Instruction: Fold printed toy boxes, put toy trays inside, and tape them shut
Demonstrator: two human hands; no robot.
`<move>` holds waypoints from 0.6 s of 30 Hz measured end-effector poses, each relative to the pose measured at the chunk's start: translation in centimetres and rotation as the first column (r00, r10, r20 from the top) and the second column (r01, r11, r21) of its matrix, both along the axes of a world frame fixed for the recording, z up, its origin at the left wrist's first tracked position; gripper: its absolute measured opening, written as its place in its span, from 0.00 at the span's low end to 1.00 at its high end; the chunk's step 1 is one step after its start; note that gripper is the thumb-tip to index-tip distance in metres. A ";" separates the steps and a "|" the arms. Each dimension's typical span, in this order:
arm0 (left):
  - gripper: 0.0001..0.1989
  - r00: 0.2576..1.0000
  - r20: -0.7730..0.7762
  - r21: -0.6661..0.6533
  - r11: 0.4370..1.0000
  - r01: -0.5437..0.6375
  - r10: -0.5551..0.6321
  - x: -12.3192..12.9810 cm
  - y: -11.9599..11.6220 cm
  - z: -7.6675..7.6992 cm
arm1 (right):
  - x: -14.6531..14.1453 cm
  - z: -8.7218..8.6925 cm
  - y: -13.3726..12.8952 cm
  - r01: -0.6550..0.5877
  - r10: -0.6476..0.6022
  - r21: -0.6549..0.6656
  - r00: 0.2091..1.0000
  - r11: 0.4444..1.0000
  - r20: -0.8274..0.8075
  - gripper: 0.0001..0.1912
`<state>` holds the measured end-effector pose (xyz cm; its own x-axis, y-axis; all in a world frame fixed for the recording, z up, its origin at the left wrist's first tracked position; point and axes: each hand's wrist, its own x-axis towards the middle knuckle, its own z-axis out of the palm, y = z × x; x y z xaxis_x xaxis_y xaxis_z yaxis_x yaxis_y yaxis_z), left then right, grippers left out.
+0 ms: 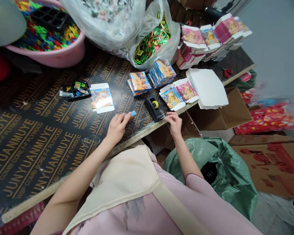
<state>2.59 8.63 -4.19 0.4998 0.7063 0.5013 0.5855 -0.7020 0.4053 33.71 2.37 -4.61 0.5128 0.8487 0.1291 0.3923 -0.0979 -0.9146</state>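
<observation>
My left hand (116, 127) is closed around a small blue box (130, 115), mostly hidden under the fingers, at the table's front edge. My right hand (174, 123) pinches the end of clear tape (163, 116) at the front of a black tape dispenser (154, 109) with a yellow core. Left of my hands lies a flattened printed carton (102, 98), beside a black tray (79, 90) of small colourful toy pieces. Behind the dispenser sit stacked blue boxes (140, 81), with a taller stack (162, 73) to their right.
Unfolded blue and pink cartons (178, 93) and a pile of white sheets (207, 88) lie to the right. Along the back stand a pink tub (61, 54) and plastic bags (107, 26) of small parts. Red scissors (227, 72) lie far right; a green sack (225, 176) stands below.
</observation>
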 end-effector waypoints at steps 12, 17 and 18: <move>0.17 0.990 0.103 -0.124 0.988 -0.087 0.100 0.9 -0.8 0.8 | -4.5 0.2 -1.4 0.131 -0.127 0.000 0.962 0.991 -0.242 0.15; 0.13 0.993 0.111 -0.098 0.995 -0.035 0.046 0.7 -0.8 1.0 | -11.7 4.2 0.0 -0.414 0.262 -0.051 0.661 0.909 -0.703 0.19; 0.12 0.993 0.111 -0.101 0.995 -0.022 0.033 0.6 -0.7 0.9 | -12.7 4.7 0.5 -0.480 0.290 -0.034 0.583 0.876 -0.759 0.19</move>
<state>3.20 7.91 -3.25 0.4236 0.7683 0.4799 0.5509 -0.6390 0.5368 20.96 2.86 0.08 -0.0240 0.9421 -0.3343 -0.3234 -0.3238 -0.8892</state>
